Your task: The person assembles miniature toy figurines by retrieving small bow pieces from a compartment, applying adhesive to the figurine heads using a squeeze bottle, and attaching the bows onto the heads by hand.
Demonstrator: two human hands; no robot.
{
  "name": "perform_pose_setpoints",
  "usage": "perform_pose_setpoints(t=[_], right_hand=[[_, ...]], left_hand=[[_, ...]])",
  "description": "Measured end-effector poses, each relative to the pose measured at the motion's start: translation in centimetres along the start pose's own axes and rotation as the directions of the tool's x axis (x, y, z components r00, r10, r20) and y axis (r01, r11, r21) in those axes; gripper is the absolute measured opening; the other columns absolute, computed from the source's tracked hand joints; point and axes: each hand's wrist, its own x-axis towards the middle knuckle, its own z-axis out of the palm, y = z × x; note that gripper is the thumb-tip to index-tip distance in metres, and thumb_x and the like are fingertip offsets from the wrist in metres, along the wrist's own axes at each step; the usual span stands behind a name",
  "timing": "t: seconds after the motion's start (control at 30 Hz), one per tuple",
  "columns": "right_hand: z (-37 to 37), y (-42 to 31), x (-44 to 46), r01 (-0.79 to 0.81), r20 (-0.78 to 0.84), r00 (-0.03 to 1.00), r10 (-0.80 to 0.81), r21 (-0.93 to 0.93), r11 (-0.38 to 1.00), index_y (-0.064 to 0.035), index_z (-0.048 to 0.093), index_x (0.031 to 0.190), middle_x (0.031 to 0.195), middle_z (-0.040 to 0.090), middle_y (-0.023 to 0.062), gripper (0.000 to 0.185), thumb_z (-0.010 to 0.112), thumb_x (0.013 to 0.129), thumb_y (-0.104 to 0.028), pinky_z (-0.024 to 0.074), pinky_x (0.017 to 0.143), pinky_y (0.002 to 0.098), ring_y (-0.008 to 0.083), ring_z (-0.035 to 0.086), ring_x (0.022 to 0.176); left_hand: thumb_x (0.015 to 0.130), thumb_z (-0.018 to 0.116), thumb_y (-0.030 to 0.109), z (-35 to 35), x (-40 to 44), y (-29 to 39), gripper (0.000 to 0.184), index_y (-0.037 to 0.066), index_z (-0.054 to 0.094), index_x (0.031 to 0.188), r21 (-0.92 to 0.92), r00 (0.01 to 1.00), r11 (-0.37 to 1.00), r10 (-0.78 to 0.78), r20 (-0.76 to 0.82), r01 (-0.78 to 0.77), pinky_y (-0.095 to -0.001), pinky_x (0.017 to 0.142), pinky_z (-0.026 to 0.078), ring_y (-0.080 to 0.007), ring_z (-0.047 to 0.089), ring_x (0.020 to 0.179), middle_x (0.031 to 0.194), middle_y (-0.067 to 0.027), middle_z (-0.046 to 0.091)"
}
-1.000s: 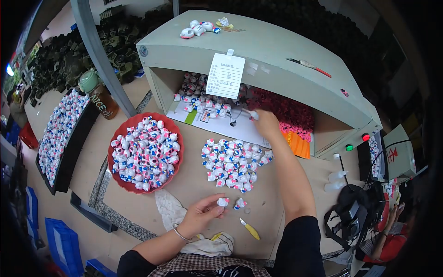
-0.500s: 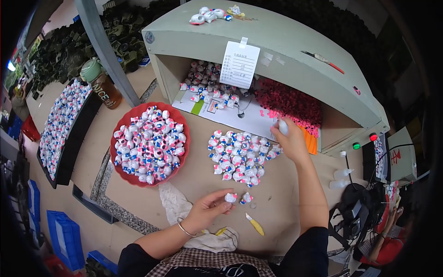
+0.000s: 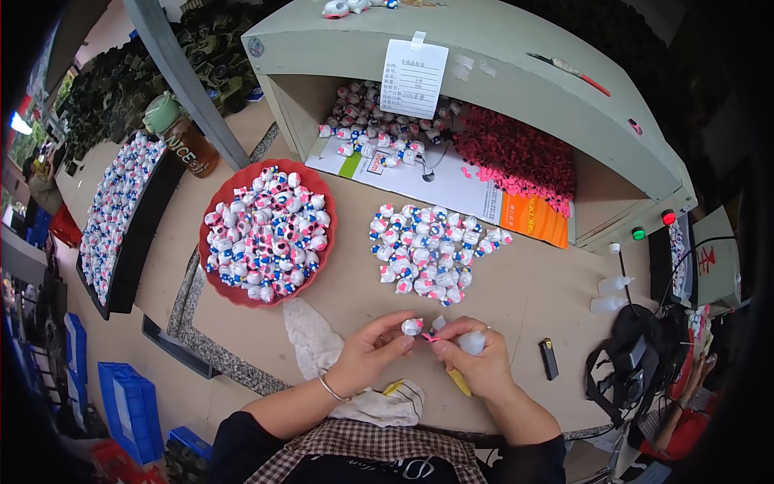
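Between the thumb and fingers of my left hand (image 3: 377,345) is a small white figurine (image 3: 412,327) with pink details. My right hand (image 3: 477,363) is close beside it, pinching a small pink piece (image 3: 430,337) and keeping a translucent white squeeze bottle (image 3: 471,343) against its fingers. A whitish bit by the right fingertips is too small to identify. Under the right hand, a yellow-handled knife (image 3: 459,382) is partly hidden. Beyond both hands lies a group of white, pink and blue figurines (image 3: 421,252) on the table.
A red scalloped bowl (image 3: 329,211) full of figurines stands at left, with a black tray (image 3: 133,250) beyond it. The grey shelf box (image 3: 322,52) at the back holds figurines and a heap of pink pieces (image 3: 516,153). A cloth (image 3: 310,335) and black lighter-like object (image 3: 548,358) lie nearby.
My right hand has come back from the pink heap to beside my left hand, bringing the bottle and a pink piece. My left hand still holds its figurine. The view has shifted slightly.
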Motion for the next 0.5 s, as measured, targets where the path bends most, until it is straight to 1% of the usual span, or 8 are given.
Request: perform_pose_setpoints(t=[0.07,0.17,0.27,0.37,0.47,0.5], right_hand=[[0.6,0.6,0.4,-0.025,0.047,0.999,0.026,-0.019,0.999,-0.003,0.057,0.084,0.071,0.055,-0.0002,0.008,0.062,0.078,-0.006,0.04,0.049,0.019,0.0051,0.05,0.059],[1.2,1.3,1.0,-0.069,-0.037,0.997,0.069,0.01,0.998,-0.001,0.054,0.081,0.067,0.055,0.0038,0.011,0.063,0.076,-0.004,0.0408,0.046,0.0207,0.0082,0.05,0.053],[1.3,1.6,1.1,-0.084,-0.053,0.995,0.082,-0.029,0.996,-0.0017,0.052,0.081,0.067,0.055,0.0039,0.012,0.063,0.076,-0.004,0.0408,0.046,0.0209,0.0084,0.051,0.054],[1.2,1.9,1.1,-0.113,-0.042,0.993,0.113,-0.017,0.993,-0.0026,0.052,0.08,0.069,0.055,0.0034,0.012,0.063,0.076,-0.003,0.0412,0.045,0.0212,0.0083,0.051,0.055],[1.4,2.0,1.4,-0.118,-0.112,0.987,0.115,-0.016,0.993,-0.0029,0.056,0.082,0.072,0.056,0.0012,0.012,0.065,0.075,-0.007,0.0421,0.052,0.0206,0.0062,0.051,0.059],[1.5,2.3,1.5,-0.073,-0.101,0.993,0.067,-0.055,0.996,-0.0024,0.056,0.083,0.074,0.055,0.0015,0.013,0.065,0.075,-0.007,0.0429,0.055,0.0209,0.0071,0.052,0.062]], left_hand=[[0.082,0.056,0.004,-0.1,-0.1,0.1,0.038,0.004,0.047,0.119,0.065,1.0,0.998,0.0,0.021,-0.001,-0.0224,0.071,0.047,-0.0094,0.055,0.079,0.095,-0.0047,0.058],[0.082,0.057,0.004,0.0,-0.1,0.1,0.038,0.004,0.048,0.118,0.028,1.0,1.0,-0.013,0.016,0.013,-0.0204,0.069,0.046,-0.0069,0.054,0.077,0.094,-0.003,0.059],[0.082,0.057,0.004,0.0,-0.2,1.1,0.036,0.004,0.049,0.117,0.068,0.998,0.997,-0.035,0.056,0.031,-0.0189,0.069,0.044,-0.0053,0.053,0.077,0.095,-0.0023,0.058],[0.082,0.056,0.005,-0.3,0.0,0.8,0.036,0.004,0.049,0.117,0.107,0.996,0.994,-0.017,0.084,0.008,-0.0183,0.07,0.044,-0.0046,0.052,0.078,0.098,-0.0026,0.058],[0.084,0.054,0.005,-0.5,0.2,0.8,0.035,0.003,0.048,0.118,0.083,0.994,0.996,-0.023,0.102,0.014,-0.0206,0.075,0.045,-0.0073,0.053,0.086,0.105,-0.0057,0.056],[0.084,0.053,0.005,-0.7,0.3,0.5,0.034,0.002,0.048,0.118,0.051,0.994,0.998,-0.038,0.102,0.033,-0.0218,0.077,0.045,-0.0087,0.053,0.089,0.107,-0.0067,0.056]])
